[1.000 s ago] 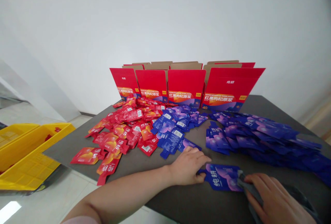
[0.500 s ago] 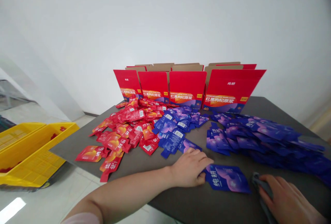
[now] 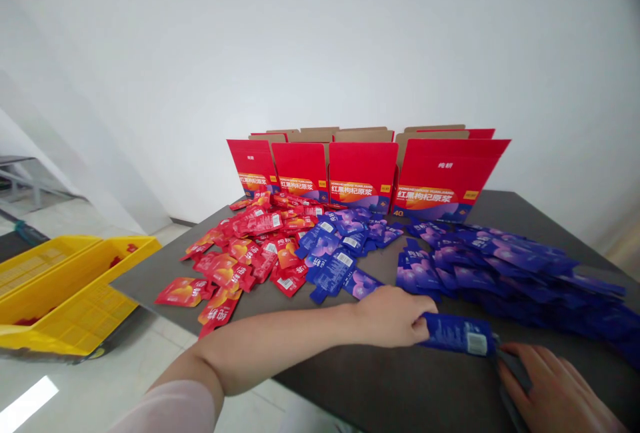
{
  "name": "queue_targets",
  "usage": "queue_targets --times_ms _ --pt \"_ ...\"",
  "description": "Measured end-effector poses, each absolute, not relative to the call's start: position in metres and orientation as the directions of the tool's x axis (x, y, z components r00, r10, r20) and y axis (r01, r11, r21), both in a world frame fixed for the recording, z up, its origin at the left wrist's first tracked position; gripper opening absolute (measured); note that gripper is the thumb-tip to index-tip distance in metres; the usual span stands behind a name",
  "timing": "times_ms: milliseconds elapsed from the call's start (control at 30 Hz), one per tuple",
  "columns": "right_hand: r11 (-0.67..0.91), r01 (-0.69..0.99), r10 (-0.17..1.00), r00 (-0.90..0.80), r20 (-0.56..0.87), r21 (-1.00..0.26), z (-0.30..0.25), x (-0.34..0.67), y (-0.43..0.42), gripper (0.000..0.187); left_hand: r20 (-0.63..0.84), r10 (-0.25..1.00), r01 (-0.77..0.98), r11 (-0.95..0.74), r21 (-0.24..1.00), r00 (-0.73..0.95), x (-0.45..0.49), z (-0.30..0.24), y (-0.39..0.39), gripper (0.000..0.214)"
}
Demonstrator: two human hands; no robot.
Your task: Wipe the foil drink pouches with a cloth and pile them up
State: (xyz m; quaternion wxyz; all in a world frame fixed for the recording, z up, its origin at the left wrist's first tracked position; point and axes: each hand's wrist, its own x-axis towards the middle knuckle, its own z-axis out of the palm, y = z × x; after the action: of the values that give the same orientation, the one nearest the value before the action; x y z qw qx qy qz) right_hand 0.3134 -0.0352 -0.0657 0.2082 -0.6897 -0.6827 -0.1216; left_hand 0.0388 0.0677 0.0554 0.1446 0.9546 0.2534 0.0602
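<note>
The boxes [image 3: 363, 161] are red, orange and blue with white lettering; before them, the surface [image 3: 360, 383] is dark grey, red pouches [image 3: 225, 273] bear orange rounds, blue pouches [image 3: 500, 248] purple ones, and the held pouch [image 3: 453, 334] is blue, white-barcoded.

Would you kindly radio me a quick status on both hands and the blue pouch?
Left hand gripping blue pouch, barcode side showing. Right hand holding grey cloth at pouch's right end. Pile of blue pouches just beyond.
</note>
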Motion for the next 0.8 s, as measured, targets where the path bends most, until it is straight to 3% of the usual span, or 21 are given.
queue_targets --times_ms 100,167,333,433,500,600,800 --pt "0.018 0.993 0.911 0.031 0.412 -0.115 -0.053 0.302 -0.039 0.036 -0.049 0.533 0.477 -0.707 0.522 0.844 0.048 0.052 0.082 0.021" --pt "0.003 0.992 0.919 0.046 0.392 -0.125 -0.043 0.294 -0.043 0.035 -0.062 0.532 0.475 -0.689 0.548 0.844 0.051 0.044 0.085 0.021" --pt "-0.023 0.989 0.927 0.076 0.368 -0.148 -0.032 0.287 -0.047 0.035 0.148 0.537 0.471 -0.819 0.329 0.830 0.031 0.033 0.076 0.033" --pt "0.007 0.989 0.926 0.050 0.373 -0.148 -0.028 0.285 -0.046 0.034 0.184 0.504 0.462 -0.857 0.229 0.844 0.009 0.033 0.067 0.019" --pt "0.056 0.991 0.913 -0.002 0.407 -0.121 -0.020 0.275 -0.044 0.031 0.171 0.493 0.455 -0.863 0.218 0.853 -0.004 0.030 0.063 0.014" --pt "0.154 0.986 0.886 -0.111 0.450 -0.059 -0.003 0.243 -0.038 0.024 0.186 0.481 0.433 -0.867 0.248 0.857 -0.013 0.021 0.061 0.024" --pt "0.268 0.962 0.890 -0.265 0.370 0.045 -0.001 0.187 -0.025 0.025 0.239 0.371 0.310 -0.915 0.259 0.897 -0.013 0.008 0.068 0.026"
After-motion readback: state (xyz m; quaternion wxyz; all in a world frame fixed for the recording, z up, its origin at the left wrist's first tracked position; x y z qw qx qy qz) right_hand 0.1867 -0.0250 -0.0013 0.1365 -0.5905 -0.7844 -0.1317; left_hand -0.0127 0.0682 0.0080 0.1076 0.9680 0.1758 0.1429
